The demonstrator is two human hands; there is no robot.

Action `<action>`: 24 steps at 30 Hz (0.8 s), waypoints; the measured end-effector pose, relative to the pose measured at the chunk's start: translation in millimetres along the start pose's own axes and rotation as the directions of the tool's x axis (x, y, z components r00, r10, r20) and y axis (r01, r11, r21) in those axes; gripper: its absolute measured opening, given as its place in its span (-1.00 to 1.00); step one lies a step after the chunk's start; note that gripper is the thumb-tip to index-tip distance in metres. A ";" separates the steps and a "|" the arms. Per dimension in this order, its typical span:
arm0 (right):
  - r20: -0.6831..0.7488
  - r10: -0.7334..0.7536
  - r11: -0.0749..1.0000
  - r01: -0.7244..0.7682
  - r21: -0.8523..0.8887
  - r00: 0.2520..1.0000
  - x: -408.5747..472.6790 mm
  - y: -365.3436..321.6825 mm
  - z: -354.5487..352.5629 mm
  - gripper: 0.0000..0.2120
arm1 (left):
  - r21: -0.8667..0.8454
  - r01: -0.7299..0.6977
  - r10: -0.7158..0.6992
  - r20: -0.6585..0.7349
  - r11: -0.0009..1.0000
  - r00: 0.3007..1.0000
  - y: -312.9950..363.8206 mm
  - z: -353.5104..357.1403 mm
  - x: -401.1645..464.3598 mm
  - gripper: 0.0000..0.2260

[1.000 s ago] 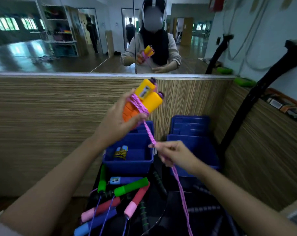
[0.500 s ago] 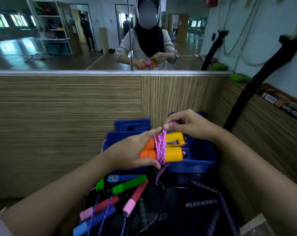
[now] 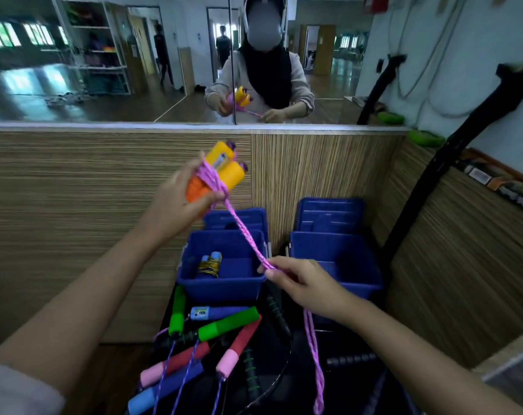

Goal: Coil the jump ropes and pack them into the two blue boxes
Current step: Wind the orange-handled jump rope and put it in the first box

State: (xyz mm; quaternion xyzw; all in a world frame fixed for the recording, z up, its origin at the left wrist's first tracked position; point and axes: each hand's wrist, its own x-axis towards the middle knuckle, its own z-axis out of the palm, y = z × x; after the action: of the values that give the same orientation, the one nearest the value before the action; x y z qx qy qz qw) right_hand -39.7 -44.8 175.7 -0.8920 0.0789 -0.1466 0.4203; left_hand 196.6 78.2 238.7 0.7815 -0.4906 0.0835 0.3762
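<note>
My left hand (image 3: pixel 176 202) grips two orange-and-yellow jump rope handles (image 3: pixel 221 172) held together, raised above the boxes, with pink rope wound round them. The pink rope (image 3: pixel 242 232) runs taut down to my right hand (image 3: pixel 299 280), which pinches it over the gap between the boxes; its doubled tail hangs down past the wrist. The left blue box (image 3: pixel 221 283) holds one coiled blue-handled rope (image 3: pixel 209 265). The right blue box (image 3: pixel 338 262) shows nothing inside.
Below the boxes lie several loose ropes with green (image 3: pixel 224 324), red-pink (image 3: pixel 236 345), blue (image 3: pixel 164 393) and black (image 3: pixel 278 316) handles on a dark surface. Blue lids (image 3: pixel 329 214) lean against the wooden wall. A black pole (image 3: pixel 433 163) slants at right; a mirror lies ahead.
My left hand lifted the handles up and left from over the boxes. My right hand left the handles and drew the pink rope down and right, pulling it taut.
</note>
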 end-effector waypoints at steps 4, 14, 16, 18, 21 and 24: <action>-0.051 -0.147 0.969 0.133 -0.207 0.988 8.4 -22.5 -35.0 -0.81 | 0.146 -0.177 0.104 0.406 0.973 0.908 -27.2 28.8 -26.0 -0.27; 0.082 -0.006 0.919 -0.027 0.392 0.997 31.6 -23.2 -83.3 -0.73 | -0.305 -0.332 0.405 0.219 0.892 0.888 76.6 39.3 -72.9 -0.14; 0.002 0.065 0.837 -0.056 0.545 0.998 28.4 -19.7 -61.3 -0.86 | -0.346 -0.335 0.383 0.079 0.876 0.920 75.4 30.6 -61.2 -0.26; -0.021 0.107 0.819 -0.077 0.568 0.994 27.0 -12.2 -33.4 -0.88 | -0.339 -0.259 0.261 -0.041 0.905 0.964 63.8 21.1 -46.0 -0.30; -0.020 0.149 0.890 -0.126 0.439 0.989 20.0 -3.6 -6.1 -0.84 | -0.259 -0.114 0.077 -0.150 0.959 0.986 36.7 12.1 -27.0 -0.29; 0.018 0.034 0.999 -0.033 -0.037 0.999 7.3 -1.2 0.3 -0.86 | -0.144 0.025 -0.040 -0.099 0.989 0.994 4.0 15.1 -22.1 -0.26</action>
State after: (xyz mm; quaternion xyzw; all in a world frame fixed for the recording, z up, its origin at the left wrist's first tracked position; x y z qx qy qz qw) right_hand -32.7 -45.9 177.8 -0.8994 0.0926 -0.1299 0.4071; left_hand 178.5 82.7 219.2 0.7553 -0.4626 0.0817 0.4571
